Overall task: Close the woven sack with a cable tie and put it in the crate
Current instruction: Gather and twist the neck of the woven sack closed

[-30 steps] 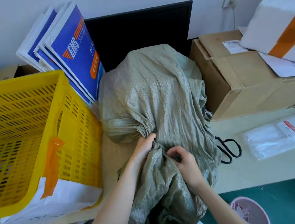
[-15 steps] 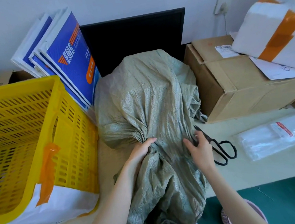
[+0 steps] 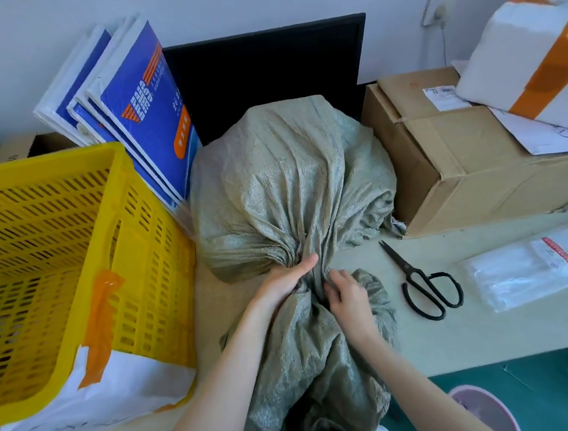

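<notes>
You are holding the woven sack at its gathered neck, with the filled body of the sack sitting on the surface ahead of you and its loose mouth end trailing back over the near edge toward you. Your left hand is wrapping around the bunched neck from the left, thumb lying across the pleats and fingers curling under the fabric. Your right hand is pressing in from the right side of the same neck, its fingertips pinching into the folds. I cannot tell whether a cable tie is sitting in either hand or around the neck.

The yellow crate is standing just left of the sack, on top of a white bag with orange tape. Black scissors are lying closed on the surface to the right of your hands, and a clear plastic packet is lying beyond them. A brown cardboard box is sitting right of the sack, with blue and white envelopes leaning behind the crate.
</notes>
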A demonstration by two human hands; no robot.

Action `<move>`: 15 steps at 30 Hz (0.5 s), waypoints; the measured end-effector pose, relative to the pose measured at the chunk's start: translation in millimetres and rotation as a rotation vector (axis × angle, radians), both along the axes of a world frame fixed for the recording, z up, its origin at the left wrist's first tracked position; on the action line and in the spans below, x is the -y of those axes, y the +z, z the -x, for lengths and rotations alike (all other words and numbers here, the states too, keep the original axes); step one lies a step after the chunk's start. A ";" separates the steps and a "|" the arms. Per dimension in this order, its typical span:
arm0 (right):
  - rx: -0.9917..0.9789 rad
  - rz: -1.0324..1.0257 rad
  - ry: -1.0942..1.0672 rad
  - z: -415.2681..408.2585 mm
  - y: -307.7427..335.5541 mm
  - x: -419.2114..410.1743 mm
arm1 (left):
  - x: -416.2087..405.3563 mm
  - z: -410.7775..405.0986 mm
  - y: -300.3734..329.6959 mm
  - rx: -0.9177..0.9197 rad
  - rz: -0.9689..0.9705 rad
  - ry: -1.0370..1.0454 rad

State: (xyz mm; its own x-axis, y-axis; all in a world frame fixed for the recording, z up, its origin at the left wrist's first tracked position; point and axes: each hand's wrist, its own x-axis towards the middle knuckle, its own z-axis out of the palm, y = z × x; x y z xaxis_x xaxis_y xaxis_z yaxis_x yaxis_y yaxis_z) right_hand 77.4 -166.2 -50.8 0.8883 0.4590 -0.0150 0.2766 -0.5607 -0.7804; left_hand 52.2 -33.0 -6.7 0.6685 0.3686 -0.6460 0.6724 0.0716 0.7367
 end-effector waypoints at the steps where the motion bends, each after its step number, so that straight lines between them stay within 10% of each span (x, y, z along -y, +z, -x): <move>1: 0.010 0.031 0.010 4.6 -6.1 -3.7 | -0.9 0.8 0.1 0.015 0.011 -0.020; 10: -0.062 -0.016 0.379 20.7 -0.6 9.2 | 0.2 -5.4 -4.5 0.016 -0.180 0.023; 15: -0.532 -0.410 -0.119 -27.2 21.9 20.7 | -1.0 -9.8 -6.3 0.002 -0.164 0.034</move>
State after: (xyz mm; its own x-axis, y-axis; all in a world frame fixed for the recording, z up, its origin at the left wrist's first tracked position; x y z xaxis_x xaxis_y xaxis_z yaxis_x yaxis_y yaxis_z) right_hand 104.6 -186.9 -28.9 0.8530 0.4203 -0.3095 -0.2490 -0.1935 -0.9490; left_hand 62.1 -32.0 -13.0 0.6547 0.4917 -0.5740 0.6704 -0.0270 0.7415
